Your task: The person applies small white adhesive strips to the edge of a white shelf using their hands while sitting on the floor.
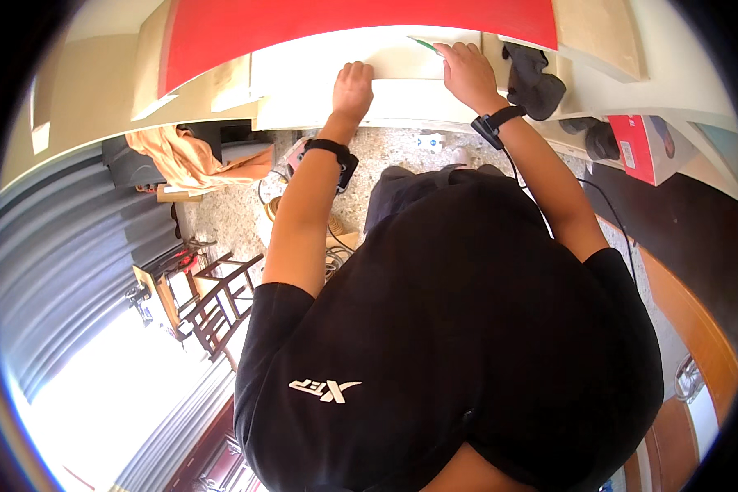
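A slim green pencil (424, 44) is pinched in the fingers of my right hand (469, 75), its far end slanting up and to the left over a white sheet-like surface (303, 70). On the left part of that same surface rests my left hand (353, 92), fingers curled in together and nothing visible in them. The two hands are apart. Just right of my right hand lies a dark grey cloth item (535, 82), perhaps a sock or glove. Both wrists wear black straps with small devices, and a cable runs from the right one.
A red panel (369, 15) spans the area beyond my hands. At right stands a red and white box (641, 148). Orange cloth (193, 160) hangs at left over a dark object. Below are a speckled floor (221, 215), coiled cables and a dark wooden chair (221, 303).
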The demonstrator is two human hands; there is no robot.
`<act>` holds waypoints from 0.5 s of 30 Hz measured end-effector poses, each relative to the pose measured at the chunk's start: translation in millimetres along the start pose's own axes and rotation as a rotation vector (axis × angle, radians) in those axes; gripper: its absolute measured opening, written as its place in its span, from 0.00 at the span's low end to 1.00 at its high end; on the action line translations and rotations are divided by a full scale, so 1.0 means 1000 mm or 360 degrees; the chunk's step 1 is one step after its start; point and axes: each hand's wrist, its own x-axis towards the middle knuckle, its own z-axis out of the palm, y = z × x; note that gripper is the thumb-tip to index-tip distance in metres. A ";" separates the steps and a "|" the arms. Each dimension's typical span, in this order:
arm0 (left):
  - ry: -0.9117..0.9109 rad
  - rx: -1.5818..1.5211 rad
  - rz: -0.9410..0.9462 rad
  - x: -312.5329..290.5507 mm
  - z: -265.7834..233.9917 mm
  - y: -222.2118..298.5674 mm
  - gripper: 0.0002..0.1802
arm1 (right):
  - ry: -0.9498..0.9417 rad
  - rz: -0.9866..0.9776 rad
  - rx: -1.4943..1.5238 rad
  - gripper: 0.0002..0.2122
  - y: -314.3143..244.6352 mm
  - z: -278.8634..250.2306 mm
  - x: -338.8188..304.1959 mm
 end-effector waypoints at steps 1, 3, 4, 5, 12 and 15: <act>0.0005 -0.0027 -0.0005 -0.001 -0.001 -0.003 0.06 | -0.0029 -0.0002 -0.0032 0.17 -0.006 0.005 0.006; -0.0097 -0.0052 0.0036 -0.001 -0.002 -0.010 0.07 | -0.0070 0.0028 -0.0120 0.18 -0.016 0.014 0.017; -0.0135 -0.0045 0.0105 0.002 -0.001 -0.012 0.07 | -0.0007 0.0036 -0.0169 0.18 -0.016 0.018 0.020; -0.0156 -0.0062 0.0131 0.008 0.001 -0.013 0.07 | 0.0057 0.0047 -0.0219 0.18 -0.016 0.024 0.024; -0.0174 0.0010 0.0328 0.012 -0.012 -0.018 0.05 | 0.0015 -0.0022 -0.0052 0.17 -0.081 0.020 -0.004; -0.0070 -0.0002 0.0496 0.003 -0.018 -0.024 0.05 | -0.0008 0.0042 -0.0145 0.18 -0.094 0.029 -0.024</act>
